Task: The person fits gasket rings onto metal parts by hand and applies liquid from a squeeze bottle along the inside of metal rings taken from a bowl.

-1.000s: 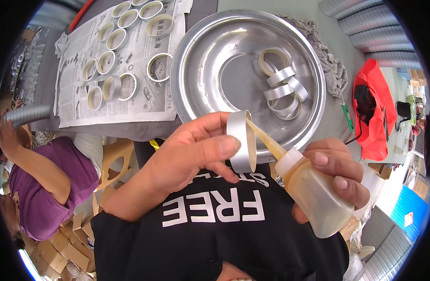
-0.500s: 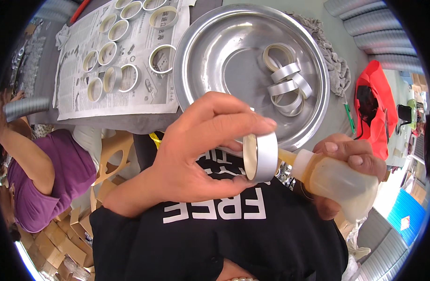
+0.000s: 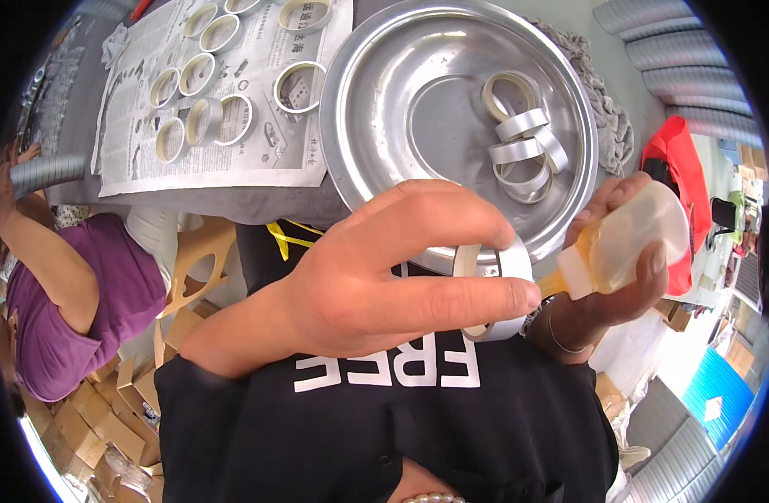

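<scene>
A silvery-white ring (image 3: 516, 267) with a pale inner face is gripped between the thumb and fingers of my left hand (image 3: 376, 272), in front of my chest. My right hand (image 3: 623, 298) is wrapped round a translucent squeeze bottle (image 3: 647, 233) with yellowish liquid near its white collar. The bottle lies tilted, its narrow yellowish nozzle (image 3: 554, 283) pointing left at the ring. My left thumb hides the nozzle's tip, so I cannot tell whether it touches the ring. Just beyond my hands, a wide metal basin (image 3: 341, 138) holds several similar rings (image 3: 518, 152).
Left of the basin, several more rings (image 3: 299, 86) stand on a newspaper sheet (image 3: 284, 168). A grey cloth (image 3: 612, 126) lies by the basin's right rim, with a red bag (image 3: 690, 201) farther right. At left, a person in purple (image 3: 91, 285) sits near cardboard boxes (image 3: 87, 419).
My left hand has turned over and moved slightly right with the ring, its back now showing more. The bottle in my right hand has risen and its base now tips upward.
</scene>
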`<state>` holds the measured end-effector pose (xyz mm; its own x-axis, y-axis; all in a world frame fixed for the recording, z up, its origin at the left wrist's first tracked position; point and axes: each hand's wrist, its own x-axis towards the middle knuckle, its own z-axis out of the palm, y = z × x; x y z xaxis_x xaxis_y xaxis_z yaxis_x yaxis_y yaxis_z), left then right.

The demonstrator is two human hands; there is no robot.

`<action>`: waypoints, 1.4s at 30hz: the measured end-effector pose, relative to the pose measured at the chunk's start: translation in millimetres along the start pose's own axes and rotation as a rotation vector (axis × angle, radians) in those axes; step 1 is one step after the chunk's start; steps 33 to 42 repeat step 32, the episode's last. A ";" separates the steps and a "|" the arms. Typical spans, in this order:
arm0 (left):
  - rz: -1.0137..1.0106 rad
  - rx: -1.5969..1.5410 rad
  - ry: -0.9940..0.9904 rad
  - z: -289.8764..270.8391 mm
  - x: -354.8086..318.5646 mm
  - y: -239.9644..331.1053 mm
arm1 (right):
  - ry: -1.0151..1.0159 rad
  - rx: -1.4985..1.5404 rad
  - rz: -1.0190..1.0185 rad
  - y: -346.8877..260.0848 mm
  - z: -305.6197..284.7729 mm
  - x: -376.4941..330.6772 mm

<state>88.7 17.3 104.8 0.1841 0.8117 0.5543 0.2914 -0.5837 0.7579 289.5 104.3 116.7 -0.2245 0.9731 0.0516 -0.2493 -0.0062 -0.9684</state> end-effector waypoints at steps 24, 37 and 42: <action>-0.530 0.520 0.149 -42.1 -4.9 -39.7 | -0.107 0.801 0.132 20.4 -51.3 20.2; -0.575 0.292 -0.324 45.9 51.7 -78.5 | -0.085 0.791 0.032 11.5 -63.4 13.7; -0.575 0.292 -0.324 45.9 51.7 -78.5 | -0.085 0.791 0.032 11.5 -63.4 13.7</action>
